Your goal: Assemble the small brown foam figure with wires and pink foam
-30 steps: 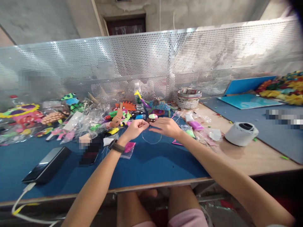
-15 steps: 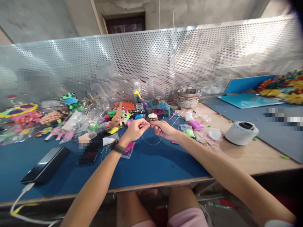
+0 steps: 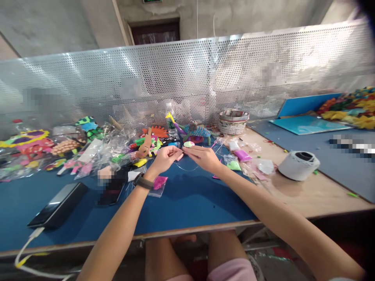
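Over the blue table mat, my left hand (image 3: 167, 158) is closed in a pinch, thumb against forefinger. My right hand (image 3: 206, 157) meets it almost tip to tip, thumb and straighter fingers also pinched. A thin pale strand (image 3: 187, 170), thread or fine wire, hangs in a shallow loop between them; its ends are hidden in the fingers. Just behind the right fingertips sits a small rounded white, green and pink piece (image 3: 189, 144); whatever is below it is covered by my hand. A blue dotted clay-like toy animal (image 3: 200, 131) stands further back.
Bagged colourful toys (image 3: 84, 150) crowd the left. A black power bank (image 3: 58, 205) with a white cable lies front left, near a dark phone (image 3: 114, 189). Behind are a water bottle (image 3: 170, 121), a basket (image 3: 233, 123) and a perforated metal screen (image 3: 175, 78). A white thread cone (image 3: 299, 166) stands right.
My right fingers have straightened and now cover the brown figure with eyes that showed behind them. The strand's loop has become shallower. My left hand has shifted slightly left.
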`<state>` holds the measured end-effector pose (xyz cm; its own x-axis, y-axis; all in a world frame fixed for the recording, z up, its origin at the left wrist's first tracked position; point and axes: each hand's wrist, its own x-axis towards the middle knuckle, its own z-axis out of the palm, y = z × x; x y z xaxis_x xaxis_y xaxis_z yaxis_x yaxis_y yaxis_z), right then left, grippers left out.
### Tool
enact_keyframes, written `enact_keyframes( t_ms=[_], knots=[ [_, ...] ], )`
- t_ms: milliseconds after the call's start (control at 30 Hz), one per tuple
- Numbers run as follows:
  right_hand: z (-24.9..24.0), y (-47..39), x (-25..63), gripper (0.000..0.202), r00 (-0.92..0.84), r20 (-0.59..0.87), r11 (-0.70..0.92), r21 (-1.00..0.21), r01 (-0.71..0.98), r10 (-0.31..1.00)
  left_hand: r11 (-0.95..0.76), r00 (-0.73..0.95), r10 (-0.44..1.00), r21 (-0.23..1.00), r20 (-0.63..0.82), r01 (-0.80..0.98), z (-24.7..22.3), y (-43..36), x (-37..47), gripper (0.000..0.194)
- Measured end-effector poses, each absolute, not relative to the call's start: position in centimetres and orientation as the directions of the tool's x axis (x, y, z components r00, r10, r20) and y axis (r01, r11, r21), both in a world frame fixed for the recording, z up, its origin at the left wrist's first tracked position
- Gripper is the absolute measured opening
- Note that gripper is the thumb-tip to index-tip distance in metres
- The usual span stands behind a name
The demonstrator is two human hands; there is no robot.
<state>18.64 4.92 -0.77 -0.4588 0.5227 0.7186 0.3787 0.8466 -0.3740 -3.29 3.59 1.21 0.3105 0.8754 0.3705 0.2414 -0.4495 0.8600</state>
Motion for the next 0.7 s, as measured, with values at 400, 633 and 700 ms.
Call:
enact_keyframes(
  t_ms=[400, 633, 700],
  knots=[
    [0.0, 5.2, 18.3, 0.026, -0.499, 0.506, 0.708, -0.566, 0.423, 0.703, -0.551, 0.303, 0.833, 0.652, 0.463, 0.52, 1.5, 2.4, -2.9, 0.025],
    [0.5, 5.6, 18.1, 0.023, -0.525, 0.153, 0.272, -0.949, 0.157, 0.838, -0.576, 0.337, 0.816, 0.615, 0.469, 0.539, 1.8, 2.2, -2.7, 0.026],
    [0.7, 5.3, 17.9, 0.02, -0.551, 0.015, 0.059, -0.996, 0.062, 0.834, -0.574, 0.333, 0.818, 0.627, 0.469, 0.527, 1.8, 2.3, -2.7, 0.027]
  ],
)
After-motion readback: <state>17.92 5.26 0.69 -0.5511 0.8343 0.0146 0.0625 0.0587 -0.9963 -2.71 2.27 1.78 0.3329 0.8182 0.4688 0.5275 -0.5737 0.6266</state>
